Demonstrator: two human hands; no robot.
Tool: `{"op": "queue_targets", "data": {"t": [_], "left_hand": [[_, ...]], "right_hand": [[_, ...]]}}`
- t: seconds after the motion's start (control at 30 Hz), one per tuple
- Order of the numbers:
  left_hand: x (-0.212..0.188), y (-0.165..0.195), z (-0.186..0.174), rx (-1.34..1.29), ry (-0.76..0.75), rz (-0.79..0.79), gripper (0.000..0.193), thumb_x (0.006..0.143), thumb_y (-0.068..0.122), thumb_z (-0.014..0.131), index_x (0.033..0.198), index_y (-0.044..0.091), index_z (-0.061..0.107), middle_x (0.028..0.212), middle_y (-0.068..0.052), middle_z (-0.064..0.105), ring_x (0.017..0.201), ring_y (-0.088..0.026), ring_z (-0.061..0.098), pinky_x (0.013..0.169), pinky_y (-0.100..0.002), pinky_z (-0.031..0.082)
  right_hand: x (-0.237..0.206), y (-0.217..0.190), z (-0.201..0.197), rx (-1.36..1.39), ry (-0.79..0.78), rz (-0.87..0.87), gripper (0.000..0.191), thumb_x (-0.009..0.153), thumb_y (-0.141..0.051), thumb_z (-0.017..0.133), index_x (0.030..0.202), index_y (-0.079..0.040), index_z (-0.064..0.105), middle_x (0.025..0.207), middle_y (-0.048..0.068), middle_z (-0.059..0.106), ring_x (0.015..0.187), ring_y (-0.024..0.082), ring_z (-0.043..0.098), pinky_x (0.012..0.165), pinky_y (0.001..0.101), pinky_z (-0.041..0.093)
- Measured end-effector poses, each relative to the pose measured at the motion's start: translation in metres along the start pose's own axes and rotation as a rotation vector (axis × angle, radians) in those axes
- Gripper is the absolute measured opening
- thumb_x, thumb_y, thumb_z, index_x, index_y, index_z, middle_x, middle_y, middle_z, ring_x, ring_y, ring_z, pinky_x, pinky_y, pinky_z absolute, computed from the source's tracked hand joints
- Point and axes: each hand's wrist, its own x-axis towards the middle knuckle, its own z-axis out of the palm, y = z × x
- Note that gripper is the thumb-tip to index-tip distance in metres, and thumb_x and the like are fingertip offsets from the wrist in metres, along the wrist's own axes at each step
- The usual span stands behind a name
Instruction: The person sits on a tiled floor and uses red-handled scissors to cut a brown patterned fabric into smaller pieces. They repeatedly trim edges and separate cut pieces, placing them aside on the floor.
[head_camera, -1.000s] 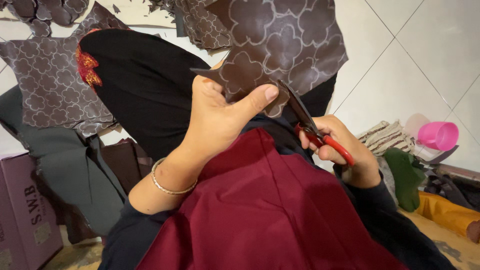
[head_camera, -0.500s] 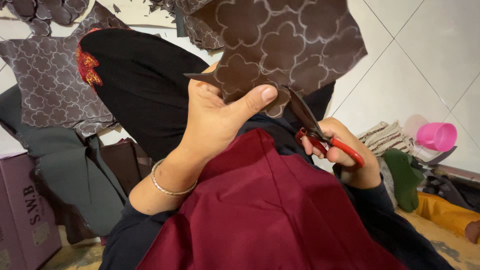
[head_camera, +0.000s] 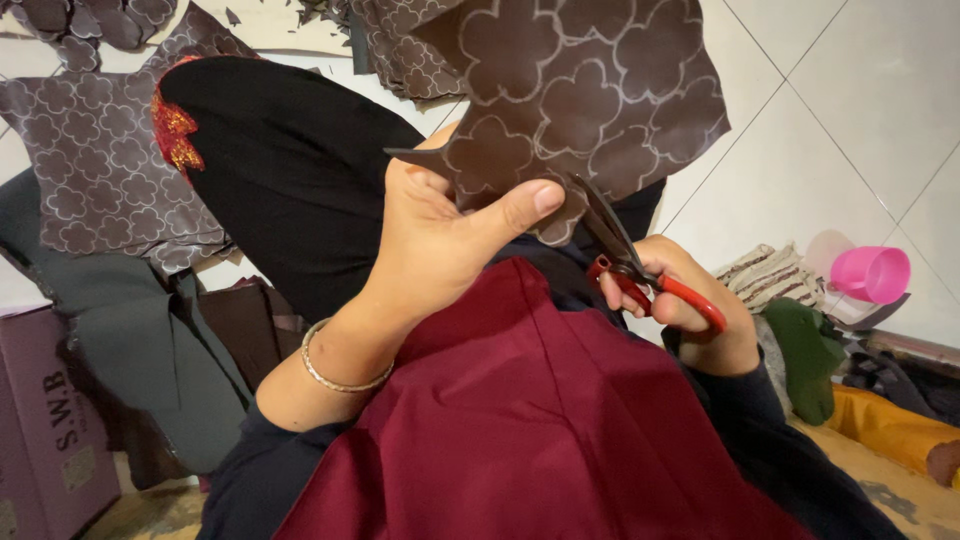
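Brown patterned sheet (head_camera: 580, 90) pinched in left hand (head_camera: 440, 240); right hand (head_camera: 690, 300) grip clamped on red scissors (head_camera: 630, 265).

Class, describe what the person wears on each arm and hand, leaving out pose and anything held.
The left hand is bare, with a thin silver-coloured bangle on the wrist and a dark navy sleeve pushed back up the forearm. The right hand is bare too, and its dark sleeve reaches the wrist.

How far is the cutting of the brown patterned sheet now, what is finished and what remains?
Done: cut scraps lie on the floor. In hand: the left hand pinches the brown patterned sheet while the right hand works the red-handled scissors at its lower edge. Left: most drawn flower shapes on the sheet remain uncut.
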Motion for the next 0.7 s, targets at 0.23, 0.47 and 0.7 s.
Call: {"op": "queue_targets", "data": {"t": [0.23, 0.47, 0.7], "left_hand": [[0.000, 0.006, 0.001, 0.063, -0.005, -0.015, 0.015, 0.101, 0.004, 0.078, 0.113, 0.000, 0.071, 0.099, -0.001, 0.073, 0.088, -0.005, 0.066, 0.081, -0.019, 0.055], [0.001, 0.012, 0.002, 0.138, 0.001, -0.044, 0.015, 0.098, 0.000, 0.079, 0.109, -0.001, 0.069, 0.093, 0.000, 0.071, 0.082, -0.003, 0.063, 0.076, -0.020, 0.053], [0.000, 0.016, 0.003, 0.125, -0.024, -0.043, 0.023, 0.098, -0.002, 0.078, 0.119, -0.003, 0.068, 0.096, -0.001, 0.072, 0.083, -0.003, 0.064, 0.074, -0.019, 0.055]], "right_hand": [[0.010, 0.007, -0.004, -0.043, -0.028, -0.060, 0.091, 0.068, -0.098, 0.057, 0.073, -0.007, 0.060, 0.060, -0.005, 0.044, 0.055, 0.007, 0.042, 0.053, 0.0251, 0.029], [0.017, 0.025, -0.014, -0.203, 0.004, -0.163, 0.086, 0.068, -0.095, 0.058, 0.071, -0.009, 0.057, 0.062, -0.005, 0.051, 0.055, 0.005, 0.047, 0.050, 0.0231, 0.033], [0.014, 0.049, -0.025, -0.268, 0.027, -0.214, 0.080, 0.069, -0.090, 0.062, 0.069, -0.009, 0.055, 0.060, -0.005, 0.050, 0.053, 0.005, 0.045, 0.048, 0.0242, 0.031]]}}
